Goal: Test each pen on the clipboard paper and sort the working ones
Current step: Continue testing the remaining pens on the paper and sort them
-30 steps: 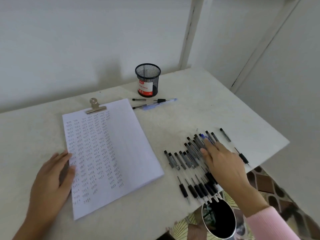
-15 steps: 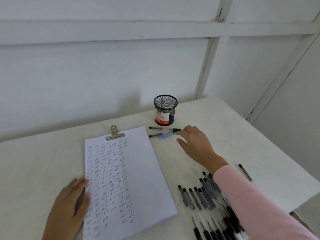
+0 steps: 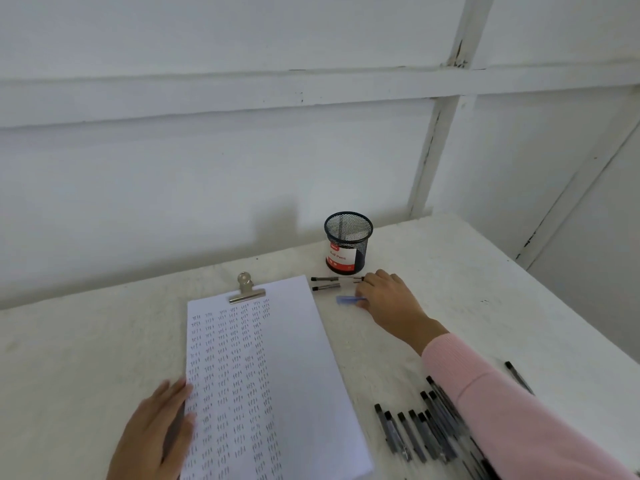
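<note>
Left hand [image 3: 156, 431]: lies flat on the left edge of the clipboard paper [image 3: 270, 382]; the grip is wide, the fingers are straight and hold nothing.
Right hand [image 3: 388, 299]: reaches far over the worktop [image 3: 86, 358], in a pink sleeve [image 3: 502, 403]; the thumb side meets the end of the blue pen [image 3: 347, 299]. I cannot tell if the grip holds this pen or only touches it.
Blue pen: blurred, low over or on the worktop, just right of the paper's upper corner.
Two black pens [image 3: 325, 283]: lie side by side between the blue pen and the mesh cup [image 3: 348, 242].
Pile of black pens [image 3: 422, 431]: lies on the worktop right of the paper, partly under the sleeve.
Paper: held by a metal clip [image 3: 246, 289], covered with columns of small test marks.
</note>
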